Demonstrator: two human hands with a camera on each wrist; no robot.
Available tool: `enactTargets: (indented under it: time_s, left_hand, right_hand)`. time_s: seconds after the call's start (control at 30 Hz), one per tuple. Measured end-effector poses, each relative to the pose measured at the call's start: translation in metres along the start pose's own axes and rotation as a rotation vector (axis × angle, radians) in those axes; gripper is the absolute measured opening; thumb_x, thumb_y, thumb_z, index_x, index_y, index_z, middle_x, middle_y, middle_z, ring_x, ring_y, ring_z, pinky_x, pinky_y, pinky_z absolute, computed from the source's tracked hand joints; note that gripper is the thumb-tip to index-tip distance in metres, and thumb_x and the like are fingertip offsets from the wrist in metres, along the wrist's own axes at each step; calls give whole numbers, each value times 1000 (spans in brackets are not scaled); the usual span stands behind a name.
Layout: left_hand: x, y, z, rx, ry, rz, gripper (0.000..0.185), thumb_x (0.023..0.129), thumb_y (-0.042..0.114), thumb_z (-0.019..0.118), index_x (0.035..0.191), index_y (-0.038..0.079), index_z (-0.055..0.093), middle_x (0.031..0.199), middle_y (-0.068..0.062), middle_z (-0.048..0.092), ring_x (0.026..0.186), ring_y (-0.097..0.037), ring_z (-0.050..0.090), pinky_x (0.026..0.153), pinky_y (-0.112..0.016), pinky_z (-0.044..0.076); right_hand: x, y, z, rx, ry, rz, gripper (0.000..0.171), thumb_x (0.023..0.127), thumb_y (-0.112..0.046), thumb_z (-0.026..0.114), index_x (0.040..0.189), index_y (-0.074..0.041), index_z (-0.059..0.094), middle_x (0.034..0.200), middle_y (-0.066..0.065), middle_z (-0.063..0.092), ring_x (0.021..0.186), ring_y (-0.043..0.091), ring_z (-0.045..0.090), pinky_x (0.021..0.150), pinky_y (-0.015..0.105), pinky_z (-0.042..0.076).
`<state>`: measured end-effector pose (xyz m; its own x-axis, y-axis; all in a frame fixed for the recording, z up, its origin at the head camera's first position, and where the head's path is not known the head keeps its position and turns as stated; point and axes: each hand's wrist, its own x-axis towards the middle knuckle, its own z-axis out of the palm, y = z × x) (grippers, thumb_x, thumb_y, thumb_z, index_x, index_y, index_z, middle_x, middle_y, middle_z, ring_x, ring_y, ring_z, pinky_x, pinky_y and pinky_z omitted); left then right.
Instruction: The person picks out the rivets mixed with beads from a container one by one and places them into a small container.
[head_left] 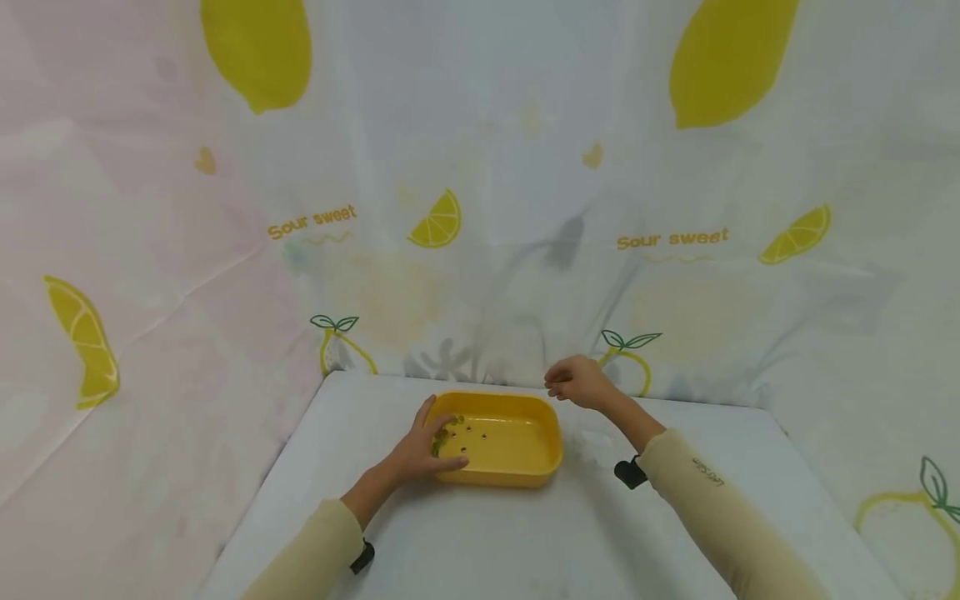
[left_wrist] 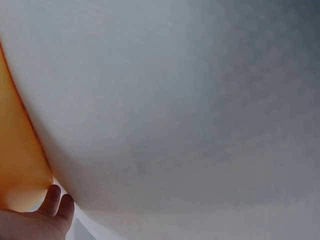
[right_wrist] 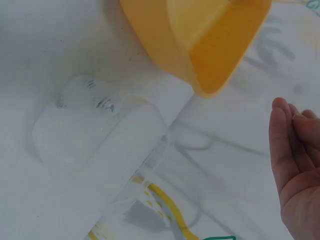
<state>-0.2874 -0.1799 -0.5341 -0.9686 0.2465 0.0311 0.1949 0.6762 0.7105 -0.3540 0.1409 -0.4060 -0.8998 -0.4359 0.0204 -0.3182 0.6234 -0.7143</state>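
Note:
A yellow plastic basin (head_left: 517,450) with rounded corners and small dark spots like holes stands on the white table. My left hand (head_left: 420,450) grips its left end, one finger reaching over the front rim and others along the left side. In the left wrist view, fingertips of the left hand (left_wrist: 50,215) lie against the basin's outer wall (left_wrist: 17,150). Small green pieces (head_left: 441,440) lie inside, partly covered by the hand. Raised beyond the basin's back right corner is my right hand (head_left: 581,382); its thumb rests near its gently bent fingers (right_wrist: 295,145), and nothing shows between them.
To the right of the basin a clear plastic container (right_wrist: 100,130) with dark marks stands on the white tabletop (head_left: 480,542). A lemon-printed cloth (head_left: 495,275) hangs close behind the table and along both sides.

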Motion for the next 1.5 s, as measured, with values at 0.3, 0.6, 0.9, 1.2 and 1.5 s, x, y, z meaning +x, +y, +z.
enactTargets:
  time_s: [0.3, 0.6, 0.9, 1.2, 1.5]
  left_hand:
    - [2, -1, -6, -19, 9, 29, 87, 73, 55, 81, 145, 18, 47, 167, -11, -3, 142, -47, 33, 108, -64, 35]
    - [-1, -5, 0, -16, 9, 43, 87, 73, 57, 80, 144, 18, 48, 166, -15, -1, 139, -48, 36, 106, -65, 37]
    - [-2, -4, -3, 1, 6, 10, 87, 72, 60, 79, 144, 21, 49, 167, -9, -2, 135, -43, 43, 106, -62, 39]
    - [-3, -3, 2, -5, 4, -1, 87, 73, 60, 79, 145, 21, 49, 167, -10, -2, 137, -44, 40, 106, -63, 39]
    - [-2, -2, 1, 12, 9, 5, 88, 72, 62, 78, 144, 20, 49, 167, -9, -1, 138, -43, 40, 107, -63, 38]
  right_hand:
    - [-15, 16, -24, -105, 56, -44, 19, 90, 0, 65, 107, 6, 71, 103, 20, 73, 89, 27, 72, 76, 36, 60]
    - [-33, 47, -36, 74, 94, 4, 21, 90, -2, 67, 107, 11, 69, 103, 26, 71, 91, 30, 72, 78, 34, 60]
    - [-54, 63, -39, 220, 104, 122, 31, 89, -1, 69, 114, 16, 63, 110, 30, 68, 94, 26, 72, 78, 31, 60]
    - [-70, 84, -34, 252, 115, 171, 35, 88, 0, 69, 116, 19, 58, 108, 31, 67, 90, 23, 72, 76, 31, 60]
    - [-73, 98, -18, 297, 111, 198, 35, 86, 2, 71, 114, 20, 58, 102, 26, 69, 85, 17, 71, 74, 30, 60]
